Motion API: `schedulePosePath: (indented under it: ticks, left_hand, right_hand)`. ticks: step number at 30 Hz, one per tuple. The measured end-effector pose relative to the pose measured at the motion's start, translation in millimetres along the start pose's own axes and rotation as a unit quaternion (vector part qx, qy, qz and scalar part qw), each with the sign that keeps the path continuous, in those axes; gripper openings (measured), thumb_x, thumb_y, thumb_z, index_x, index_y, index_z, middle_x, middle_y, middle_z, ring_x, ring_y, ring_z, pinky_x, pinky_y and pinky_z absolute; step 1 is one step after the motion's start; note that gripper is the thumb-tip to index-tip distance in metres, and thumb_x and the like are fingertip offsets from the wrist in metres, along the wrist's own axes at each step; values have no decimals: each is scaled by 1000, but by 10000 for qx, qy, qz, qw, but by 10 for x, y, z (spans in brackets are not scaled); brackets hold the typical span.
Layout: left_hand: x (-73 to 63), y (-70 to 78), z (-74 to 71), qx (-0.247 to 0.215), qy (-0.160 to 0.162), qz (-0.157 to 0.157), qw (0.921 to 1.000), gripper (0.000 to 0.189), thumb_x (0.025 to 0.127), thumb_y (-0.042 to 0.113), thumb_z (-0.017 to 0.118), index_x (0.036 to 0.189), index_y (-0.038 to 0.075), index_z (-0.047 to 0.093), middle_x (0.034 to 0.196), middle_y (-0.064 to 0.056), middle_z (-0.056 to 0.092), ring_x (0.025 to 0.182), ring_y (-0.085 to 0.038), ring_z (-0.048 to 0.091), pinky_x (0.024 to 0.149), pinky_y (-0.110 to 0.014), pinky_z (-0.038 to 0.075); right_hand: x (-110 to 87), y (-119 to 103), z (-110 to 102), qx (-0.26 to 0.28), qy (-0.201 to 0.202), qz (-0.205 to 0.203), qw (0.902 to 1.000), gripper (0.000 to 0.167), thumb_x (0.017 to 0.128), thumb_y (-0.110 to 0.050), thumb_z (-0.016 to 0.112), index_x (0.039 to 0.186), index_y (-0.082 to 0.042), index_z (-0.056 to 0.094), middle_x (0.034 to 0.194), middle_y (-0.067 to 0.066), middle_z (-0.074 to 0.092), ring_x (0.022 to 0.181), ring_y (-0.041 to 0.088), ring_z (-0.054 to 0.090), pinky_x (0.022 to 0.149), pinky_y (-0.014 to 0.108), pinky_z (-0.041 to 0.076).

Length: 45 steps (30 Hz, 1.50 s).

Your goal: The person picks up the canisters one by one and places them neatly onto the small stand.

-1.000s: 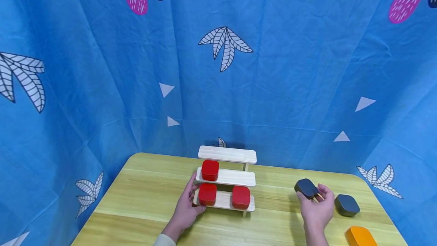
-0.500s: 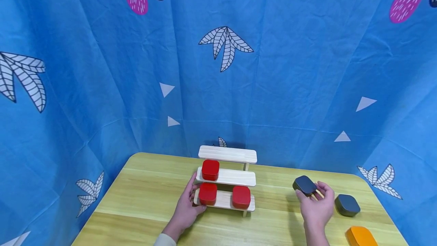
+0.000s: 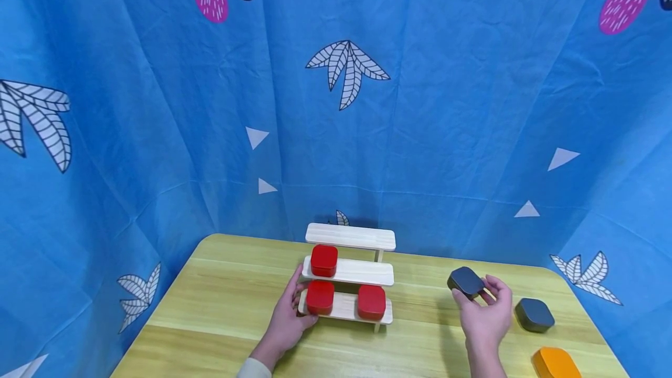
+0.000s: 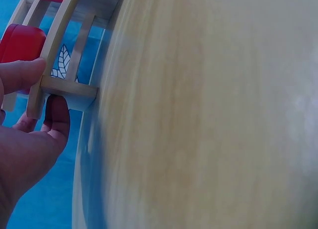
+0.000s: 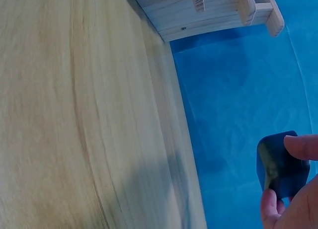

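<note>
A three-tier wooden display shelf (image 3: 362, 273) stands on the table. My left hand (image 3: 286, 319) grips its left end, the thumb at the lowest tier's front and the fingers round the side, as the left wrist view shows. Beside that thumb a red rounded-square box (image 3: 319, 296) sits on the lowest tier. Another red box (image 3: 371, 302) is at that tier's right end, and a third red box (image 3: 324, 260) is on the middle tier's left. Right of the shelf, my right hand (image 3: 485, 314) holds a dark rounded-square box (image 5: 280, 164) between thumb and fingers, tilted above the table.
A second dark box (image 3: 534, 315) lies on the table just right of my right hand. Nearer the front is an orange box (image 3: 556, 362), cut off by the frame. A blue patterned curtain (image 3: 446, 104) hangs behind the wooden table (image 3: 210, 296).
My right hand has drifted slightly left and a little away from me with the dark box. The left hand, the shelf and the red boxes stay put.
</note>
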<state>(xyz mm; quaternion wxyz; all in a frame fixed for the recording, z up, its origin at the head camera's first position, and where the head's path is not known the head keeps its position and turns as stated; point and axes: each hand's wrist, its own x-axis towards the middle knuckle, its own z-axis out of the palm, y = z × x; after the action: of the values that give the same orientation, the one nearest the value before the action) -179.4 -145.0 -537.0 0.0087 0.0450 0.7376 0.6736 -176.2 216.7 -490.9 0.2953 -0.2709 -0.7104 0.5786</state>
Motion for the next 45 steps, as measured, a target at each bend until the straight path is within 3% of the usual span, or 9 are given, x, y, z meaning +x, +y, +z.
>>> schedulePosePath:
  ticks: [28,45]
  left_hand:
    - [-1,0,4,-101,10,-50,9999,114,74,-21,72,161,29,18,143,-12,46,131,-36,44,103,-51,43]
    - [-3,21,6,-31,40,-75,10000,113,75,-22,70,161,29,19,143,-12,46,130,-36,45,106,-52,39]
  right_hand:
    - [-170,-78,79,-15,-222,-322,9992,70,70,10,81,133,-3,52,127,7,55,108,20,52,65,10,47]
    - [-256,-200,104,179,-591,-447,9971,71,71,12,79,135,-1,49,128,12,55,112,29,54,65,10,48]
